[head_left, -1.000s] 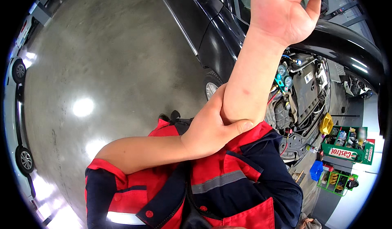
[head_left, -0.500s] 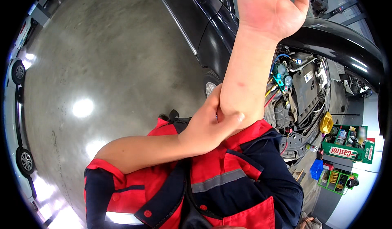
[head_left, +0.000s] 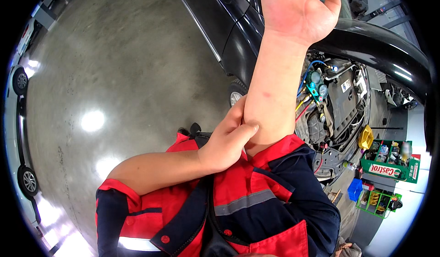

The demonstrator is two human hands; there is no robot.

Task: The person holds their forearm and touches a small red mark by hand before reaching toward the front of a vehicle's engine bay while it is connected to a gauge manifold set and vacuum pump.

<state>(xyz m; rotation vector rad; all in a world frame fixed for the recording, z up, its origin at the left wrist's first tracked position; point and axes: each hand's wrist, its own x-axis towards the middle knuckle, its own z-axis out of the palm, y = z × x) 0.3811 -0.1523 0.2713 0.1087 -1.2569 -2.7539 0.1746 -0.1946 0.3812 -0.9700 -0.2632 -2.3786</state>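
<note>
My right arm stretches away from me, palm up, with the sleeve rolled above the elbow. The right hand (head_left: 300, 11) is open and empty, its thumb held apart; the fingertips run out past the upper edge. My left hand (head_left: 227, 140) is closed around the right forearm (head_left: 277, 82) just below the elbow, thumb on the inner side and the other fingers hidden beneath. A small reddish spot shows on that forearm. Right of the arm, a gauge manifold (head_left: 316, 85) with blue, yellow and red hoses rests over the car's engine bay (head_left: 341, 105).
A black car (head_left: 238, 37) stands ahead, its raised hood (head_left: 380, 41) arching at the right. Beyond the engine bay are a yellow container (head_left: 365, 138), a green tool rack (head_left: 380, 167) and a blue bin (head_left: 354, 189). Light-coloured cars (head_left: 13, 133) line the far left.
My left hand has slid slightly left and its thumb has drawn back across the forearm. The right forearm and hand have shifted a little to the left.
</note>
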